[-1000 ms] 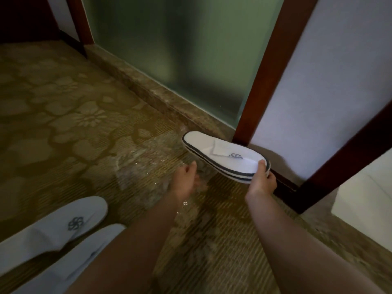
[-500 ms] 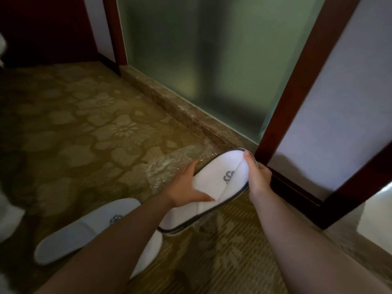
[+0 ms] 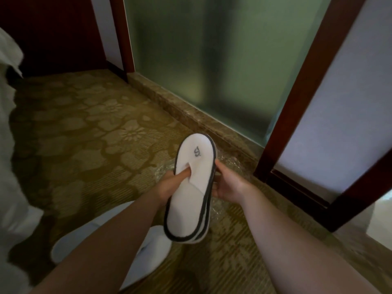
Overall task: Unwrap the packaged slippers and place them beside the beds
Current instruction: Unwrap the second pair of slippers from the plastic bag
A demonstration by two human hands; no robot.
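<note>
A stacked pair of white slippers (image 3: 192, 192) with dark trim and a grey logo is held above the carpet, toes pointing away from me. My left hand (image 3: 169, 187) grips its left edge with a finger tucked into the top slipper's opening. My right hand (image 3: 228, 183) holds the right edge. Clear plastic wrapping (image 3: 228, 164) lies crumpled on the carpet under and behind the hands. Another pair of white slippers (image 3: 152, 249) lies on the carpet at the lower left, mostly hidden by my left forearm.
White bedding (image 3: 10, 166) hangs along the left edge. A frosted glass panel (image 3: 212, 60) on a stone sill (image 3: 191, 115) stands ahead, with dark wood frames (image 3: 297, 98) at the right. Patterned carpet (image 3: 84, 134) covers the floor.
The stacked slippers have come up from near the door frame and turned toes away. My left hand took hold of them and slid a finger into the top slipper. The view rose.
</note>
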